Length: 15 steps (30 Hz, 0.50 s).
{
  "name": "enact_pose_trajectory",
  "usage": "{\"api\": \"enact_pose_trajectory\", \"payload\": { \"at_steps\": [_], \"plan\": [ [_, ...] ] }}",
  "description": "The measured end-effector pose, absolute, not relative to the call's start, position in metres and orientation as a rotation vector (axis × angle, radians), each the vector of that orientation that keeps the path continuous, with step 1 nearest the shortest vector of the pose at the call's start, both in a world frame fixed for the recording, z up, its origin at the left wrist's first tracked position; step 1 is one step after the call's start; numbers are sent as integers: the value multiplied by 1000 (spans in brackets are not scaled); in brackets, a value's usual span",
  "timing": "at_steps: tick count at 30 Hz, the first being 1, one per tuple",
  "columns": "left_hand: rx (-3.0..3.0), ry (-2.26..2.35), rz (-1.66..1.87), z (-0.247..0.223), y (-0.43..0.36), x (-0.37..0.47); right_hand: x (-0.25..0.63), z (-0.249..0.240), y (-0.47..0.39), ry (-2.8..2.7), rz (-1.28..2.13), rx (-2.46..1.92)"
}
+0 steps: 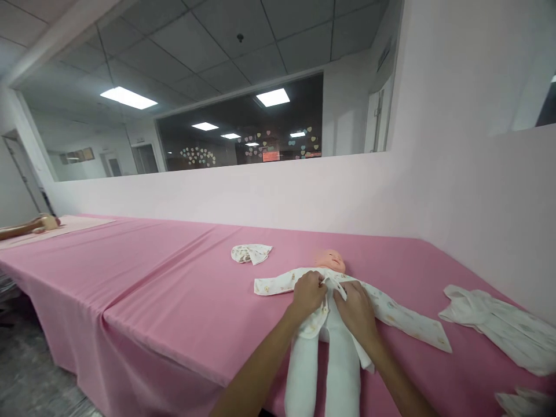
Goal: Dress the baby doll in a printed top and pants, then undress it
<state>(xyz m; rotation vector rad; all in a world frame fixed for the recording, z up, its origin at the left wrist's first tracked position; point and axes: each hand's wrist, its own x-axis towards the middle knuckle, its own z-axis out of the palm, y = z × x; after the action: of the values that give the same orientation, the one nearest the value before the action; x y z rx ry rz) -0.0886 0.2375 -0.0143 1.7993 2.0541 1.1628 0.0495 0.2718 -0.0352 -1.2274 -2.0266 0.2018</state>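
Note:
A baby doll (332,260) lies on its back on the pink cloth, its head at the far end. It wears a white patterned baby shirt (408,317) with both sleeves spread out sideways, and white legs (343,370) point toward me. My left hand (309,292) is closed, pinching the shirt's front edge at the chest. Close beside it, my right hand (357,307) has its fingers curled on the other front edge, where a white strip of cloth stands up. The fingers hide part of the chest and neckline.
The pink-covered table (174,301) stands against a white wall with a wide window. A folded patterned cap-like cloth (252,253) lies beyond the left sleeve. White garments (499,324) lie at the right. Another person's hand (47,222) rests at the far left.

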Motion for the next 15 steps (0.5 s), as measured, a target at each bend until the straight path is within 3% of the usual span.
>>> {"api": "enact_pose_trajectory", "payload": {
  "at_steps": [15],
  "plan": [
    [1721, 2197, 1238, -29, 207, -79, 44, -38, 252, -1763, 556, -958]
  ]
}}
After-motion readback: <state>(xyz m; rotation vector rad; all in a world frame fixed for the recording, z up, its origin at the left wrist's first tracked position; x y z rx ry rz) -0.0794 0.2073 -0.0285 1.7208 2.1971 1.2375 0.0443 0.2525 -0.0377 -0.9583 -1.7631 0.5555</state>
